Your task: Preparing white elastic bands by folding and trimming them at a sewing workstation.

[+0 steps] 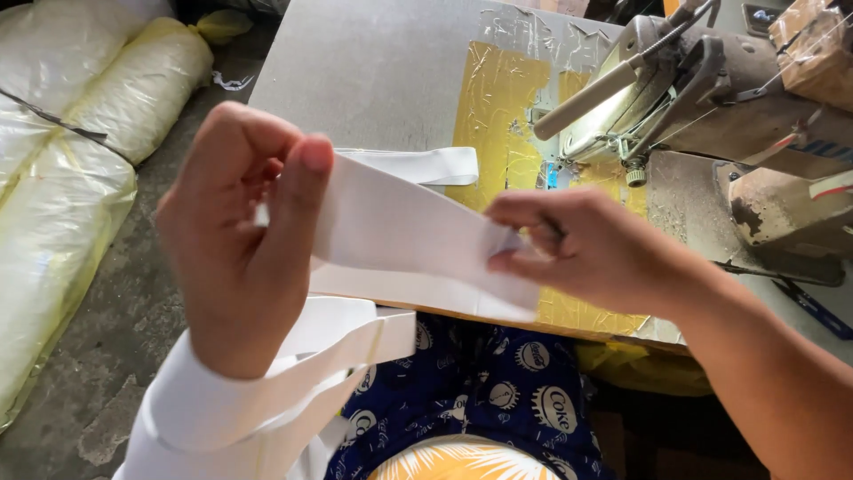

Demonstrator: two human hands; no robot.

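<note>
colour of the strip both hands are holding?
White, plain; the strip shows best in the head view, stretched between left hand and right hand.

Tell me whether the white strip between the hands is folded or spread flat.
Folded: the white strip shows two layers, doubled over where the right hand pinches it; the left hand grips the other end.

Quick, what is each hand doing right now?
Left hand: closed, pinching one end of the white fabric strip.
Right hand: closed, pinching the strip's other end.

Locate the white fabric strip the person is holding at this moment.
In the head view, the white fabric strip stretches across the centre, pinched between the left hand and right hand, above the table's near edge and left of the sewing machine.
</note>
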